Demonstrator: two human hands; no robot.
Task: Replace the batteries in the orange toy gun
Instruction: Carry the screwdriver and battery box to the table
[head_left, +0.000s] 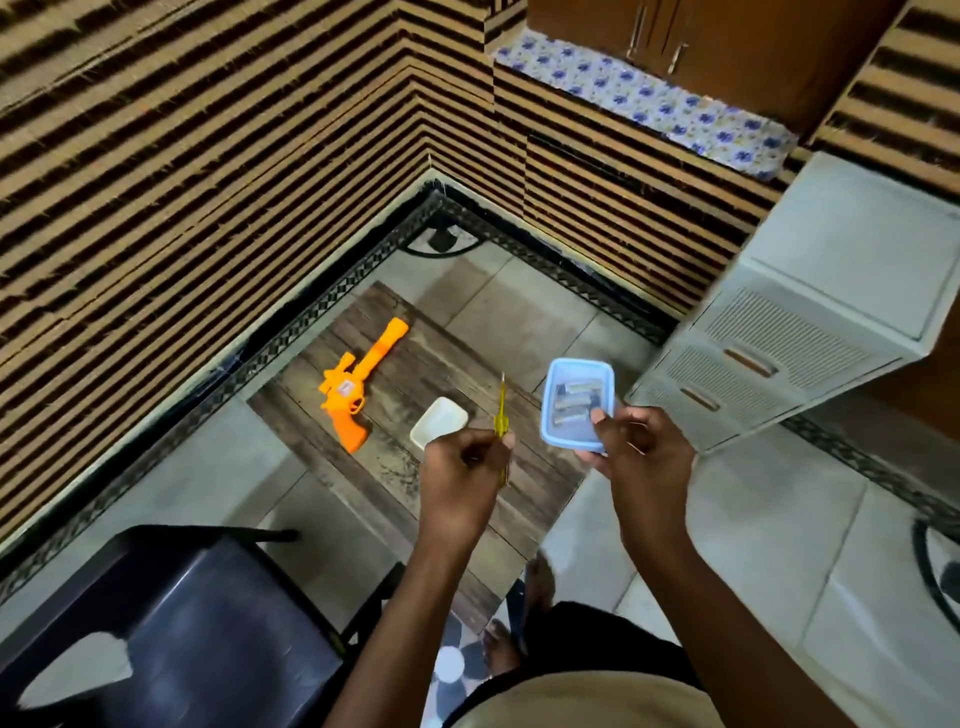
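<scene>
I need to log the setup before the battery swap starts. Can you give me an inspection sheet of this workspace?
Surface: wooden board lying on the tiled floor.
Job's things: orange toy gun flat on the board, untouched; batteries inside a blue tub; yellow screwdriver.
Clutter: white dish on the board.
Hands: left hand grips the screwdriver; right hand holds the tub above the floor.
Cables: nothing seen.
Surroundings: dark chair at left, white drawer unit at right, striped wall behind.
</scene>
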